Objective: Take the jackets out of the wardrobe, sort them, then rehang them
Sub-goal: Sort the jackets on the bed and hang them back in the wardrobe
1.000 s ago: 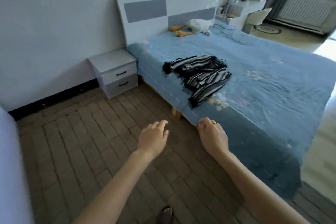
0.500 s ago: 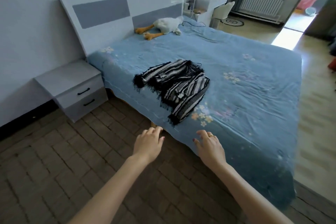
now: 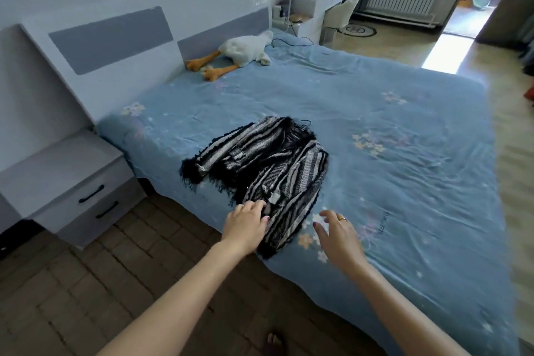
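In the head view you are at the sorting step: one jacket [image 3: 260, 165] lies crumpled on the bed [image 3: 404, 182], and the wardrobe is out of sight. Your left hand [image 3: 245, 225] rests on the jacket's near hem, fingers loosely curled over the cloth; whether they pinch it, I cannot tell. Your right hand [image 3: 336, 235] hovers just right of that hem, fingers spread and relaxed, holding nothing. Next, I judge, you need both hands gripping the hem or shoulders to lift and straighten it. The jacket is black-and-white striped with fringed black edges, sleeves folded across, extending beyond your fingertips.
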